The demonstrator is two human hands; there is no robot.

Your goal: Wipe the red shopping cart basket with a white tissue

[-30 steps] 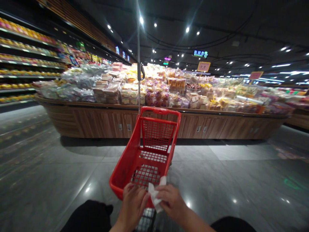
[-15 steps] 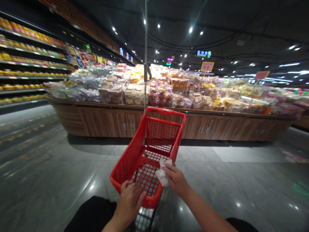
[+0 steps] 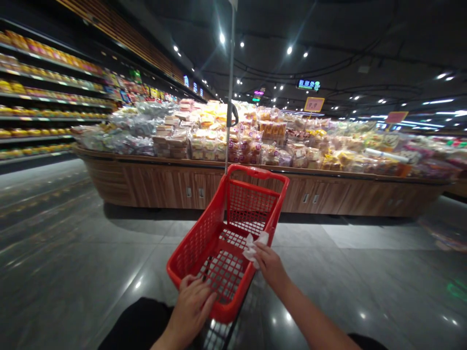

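Along the right rim of the red, grid-walled plastic shopping basket (image 3: 204, 233), pinching a crumpled white tissue (image 3: 251, 249) in the right hand (image 3: 269, 265), farther toward the far end than half a second ago. At the near rim, still resting the left hand (image 3: 193, 300) with fingers bent over; cannot tell whether gripping. Facing, beyond the basket, a brown wood-panelled counter (image 3: 160, 182) heaped with plastic-wrapped food packs (image 3: 273, 130).
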